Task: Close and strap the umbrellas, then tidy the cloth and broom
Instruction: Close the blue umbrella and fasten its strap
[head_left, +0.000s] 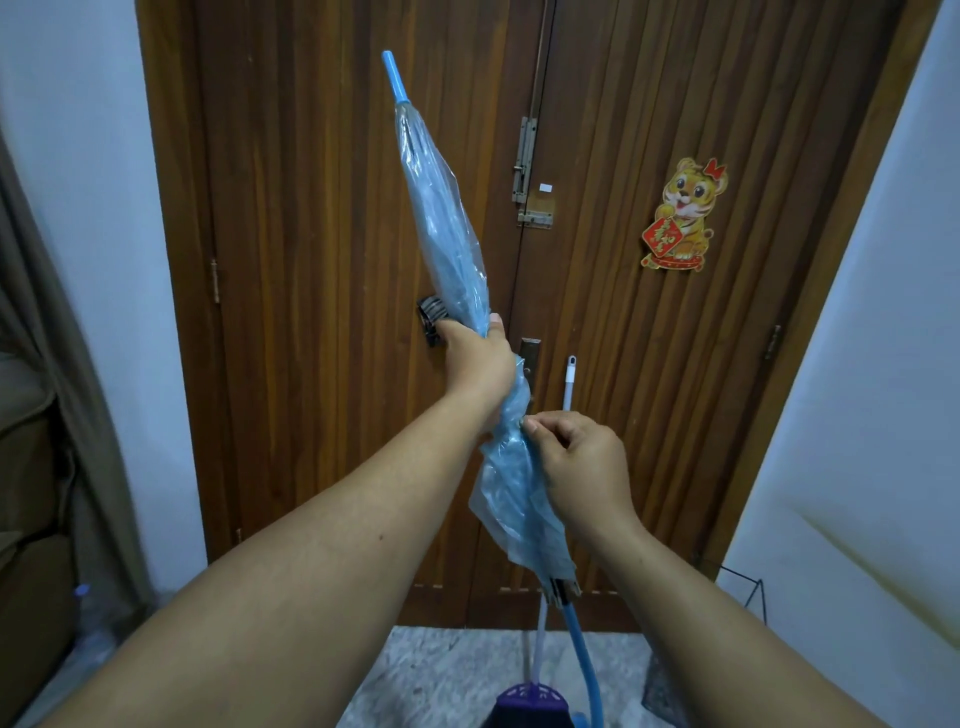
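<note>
Between both hands, a folded translucent blue umbrella (447, 228) is held up at a slant, tip pointing up and away, curved blue handle (584, 660) hanging down below the right wrist. Left hand (475, 358) is closed tight around the gathered canopy about midway along. Right hand (576, 462) sits just below it, fingertips (530, 427) pinched shut on something small at the canopy surface, maybe the strap, too small to tell. Canopy below the left hand is loose and crumpled, not wrapped flat. Broom handle (568, 384), white, stands just beyond the right hand, leaning at the wooden door (623, 312); purple broom head (530, 701) shows below both forearms on the floor (441, 670). Tiger sticker (680, 213) on the door, up and right of the right hand. Bolt latch (527, 171) above the hands.
</note>
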